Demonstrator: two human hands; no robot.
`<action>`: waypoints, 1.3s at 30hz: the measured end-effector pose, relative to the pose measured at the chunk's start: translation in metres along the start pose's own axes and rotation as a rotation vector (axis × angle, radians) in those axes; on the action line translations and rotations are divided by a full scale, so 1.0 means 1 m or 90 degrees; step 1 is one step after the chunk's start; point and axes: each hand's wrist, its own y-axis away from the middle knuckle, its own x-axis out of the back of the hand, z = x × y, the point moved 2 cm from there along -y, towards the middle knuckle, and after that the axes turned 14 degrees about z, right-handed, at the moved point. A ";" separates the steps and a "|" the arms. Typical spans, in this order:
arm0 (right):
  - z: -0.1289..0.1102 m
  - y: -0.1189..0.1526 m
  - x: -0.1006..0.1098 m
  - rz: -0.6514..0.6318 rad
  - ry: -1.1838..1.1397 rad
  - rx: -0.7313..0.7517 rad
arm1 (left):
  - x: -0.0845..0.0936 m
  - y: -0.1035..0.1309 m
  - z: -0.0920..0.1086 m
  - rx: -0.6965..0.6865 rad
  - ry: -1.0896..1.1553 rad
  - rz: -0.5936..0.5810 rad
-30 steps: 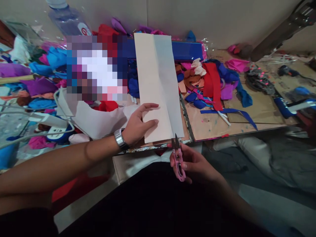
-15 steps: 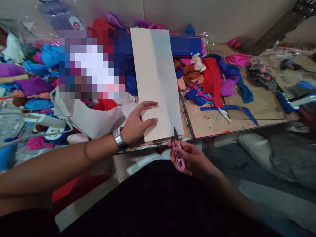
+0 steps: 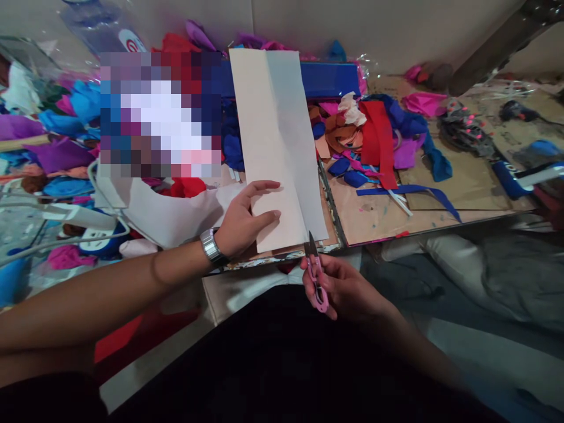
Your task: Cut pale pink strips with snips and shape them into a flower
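A long cream paper (image 3: 277, 141) with a lengthwise crease lies over the front edge area of the work surface. My left hand (image 3: 247, 220), a metal watch at its wrist, rests on the paper's lower left part with thumb and forefinger apart. Pink-handled scissors (image 3: 318, 288) are gripped in my right hand (image 3: 346, 285), just below the paper's lower right corner. Their blades point up toward the paper's bottom edge and are slightly parted.
Crumpled colored paper (image 3: 66, 153) heaps up at the left beside a white sheet (image 3: 176, 220). Red strips (image 3: 379, 141) and blue scraps lie right of the paper. A blue box (image 3: 330, 80) sits behind it. A dark pole (image 3: 489, 50) slants at upper right.
My right hand has shifted the scissors slightly down, and their blades look a little lower against the paper's bottom edge. My left hand stays in place on the paper.
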 end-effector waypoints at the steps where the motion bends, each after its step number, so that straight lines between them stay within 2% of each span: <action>1: 0.000 0.000 0.000 0.002 -0.001 -0.003 | 0.000 0.000 0.001 0.001 -0.001 0.001; 13: 0.000 0.000 -0.001 0.036 0.011 -0.026 | -0.001 0.001 0.000 0.003 0.007 0.000; 25: 0.000 0.000 -0.002 0.063 0.032 0.003 | -0.001 0.003 0.004 0.018 -0.007 -0.012; 39: -0.001 0.001 -0.003 0.062 -0.007 0.017 | -0.004 0.002 0.013 -0.030 -0.073 -0.025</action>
